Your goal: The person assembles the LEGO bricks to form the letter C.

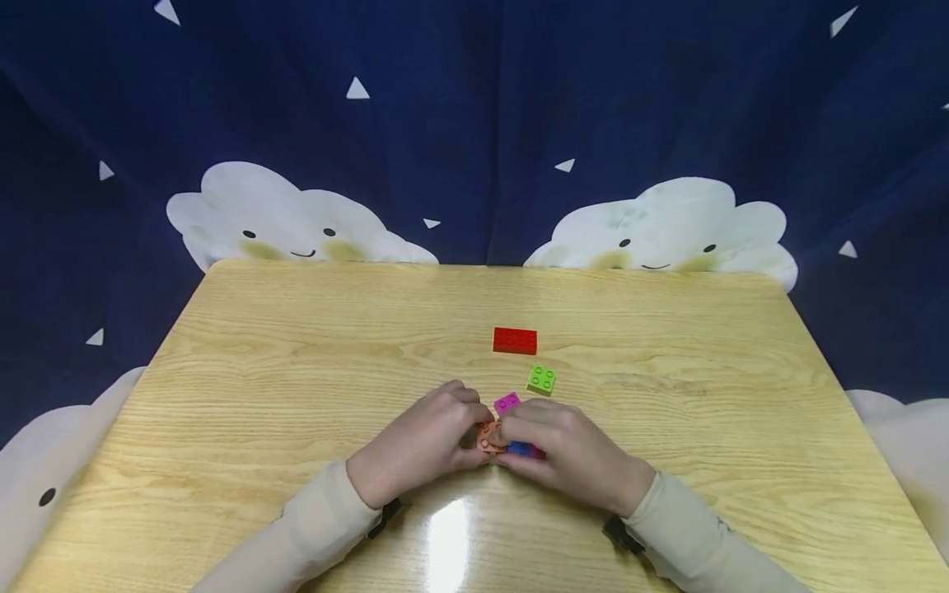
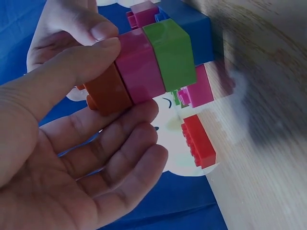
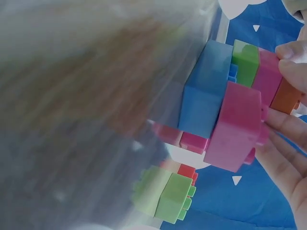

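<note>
both hands angled inward, well in from the table's (image 1: 296, 354) back edge, midway between side edges. left hand (image 1: 433, 432): thumb and index finger clamped on the orange brick (image 2: 108, 88) topping the block stack (image 2: 170, 57). right hand (image 1: 567, 449): knuckles bent, thumb and fingers gripping the stack's upper part.

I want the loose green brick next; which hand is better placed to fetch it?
Probably the right hand: in the head view the loose green brick lies just beyond it, farther from the left hand. Both hands touch the brick stack, so the left could steady it.
</note>
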Demonstrator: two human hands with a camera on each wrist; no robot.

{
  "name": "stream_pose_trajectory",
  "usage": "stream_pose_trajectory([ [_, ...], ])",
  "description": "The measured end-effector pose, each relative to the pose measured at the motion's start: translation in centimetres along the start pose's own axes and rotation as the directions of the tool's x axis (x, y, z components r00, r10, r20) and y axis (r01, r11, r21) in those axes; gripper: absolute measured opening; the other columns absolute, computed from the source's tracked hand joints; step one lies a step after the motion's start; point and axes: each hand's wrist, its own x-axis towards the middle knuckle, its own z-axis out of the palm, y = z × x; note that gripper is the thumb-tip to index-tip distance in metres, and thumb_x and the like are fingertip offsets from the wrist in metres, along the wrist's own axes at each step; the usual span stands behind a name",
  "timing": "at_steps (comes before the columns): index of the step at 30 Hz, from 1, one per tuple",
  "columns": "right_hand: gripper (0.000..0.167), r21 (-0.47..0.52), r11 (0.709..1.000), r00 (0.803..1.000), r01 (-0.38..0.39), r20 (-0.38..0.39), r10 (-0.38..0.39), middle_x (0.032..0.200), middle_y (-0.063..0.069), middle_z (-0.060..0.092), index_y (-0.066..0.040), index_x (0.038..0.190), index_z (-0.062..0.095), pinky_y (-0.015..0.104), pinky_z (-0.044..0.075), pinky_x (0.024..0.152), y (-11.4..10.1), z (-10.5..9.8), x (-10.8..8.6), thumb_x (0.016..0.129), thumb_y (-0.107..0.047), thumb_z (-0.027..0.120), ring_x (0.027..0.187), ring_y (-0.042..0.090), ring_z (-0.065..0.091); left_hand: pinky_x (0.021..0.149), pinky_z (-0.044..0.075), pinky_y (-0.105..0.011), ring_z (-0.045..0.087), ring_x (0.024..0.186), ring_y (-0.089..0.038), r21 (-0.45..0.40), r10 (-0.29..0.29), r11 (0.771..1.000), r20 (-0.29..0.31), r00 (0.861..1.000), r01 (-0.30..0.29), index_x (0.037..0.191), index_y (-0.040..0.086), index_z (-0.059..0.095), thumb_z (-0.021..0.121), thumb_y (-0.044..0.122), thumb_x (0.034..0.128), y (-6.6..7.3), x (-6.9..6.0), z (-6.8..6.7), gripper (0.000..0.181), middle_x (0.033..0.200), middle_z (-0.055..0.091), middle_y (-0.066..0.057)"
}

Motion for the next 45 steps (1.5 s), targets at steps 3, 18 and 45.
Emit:
stream_pose_trajectory([
  [3,0.016,0.0,1.0,1.0,-0.003,0.002,0.003,0.108,-0.008,0.076,-0.015,0.105,0.075,0.026,0.057,0.094,-0.02,-0.08,0.01,0.095,-0.008,0.085,0.099,0.006,0.071,0.078,0.052,-0.03,0.057,0.083,-0.015,0.002,0.005,1.0,0.003,1.0,-0.005,0.097,0.005,0.078,0.091,0.015,0.0889,0.0,0.05,-0.04,0.018,0.087,0.068,0.0],
  [18,0.017,0.004,0.999,0.999,-0.034,0.009,0.034,0.108,-0.009,0.076,-0.015,0.105,0.076,0.027,0.058,0.093,-0.08,-0.1,0.05,0.094,-0.008,0.087,0.099,0.005,0.071,0.077,0.053,-0.031,0.057,0.082,-0.015,0.025,-0.004,1.0,0.008,1.0,0.004,0.096,0.006,0.08,0.092,0.02,0.0891,0.11,-0.06,0.03,0.02,0.086,0.07,-0.002],
  [45,0.019,-0.037,0.998,0.999,-0.045,-0.002,0.045,0.104,-0.008,0.075,-0.017,0.1,0.073,0.037,0.059,0.094,-0.12,0.14,-0.08,0.092,-0.01,0.089,0.096,0.007,0.069,0.072,0.049,-0.029,0.053,0.077,-0.014,0.038,0.006,0.999,-0.005,1.0,-0.005,0.086,0.009,0.074,0.092,0.015,0.0869,0.18,-0.11,0.26,0.018,0.08,0.064,0.0],
])
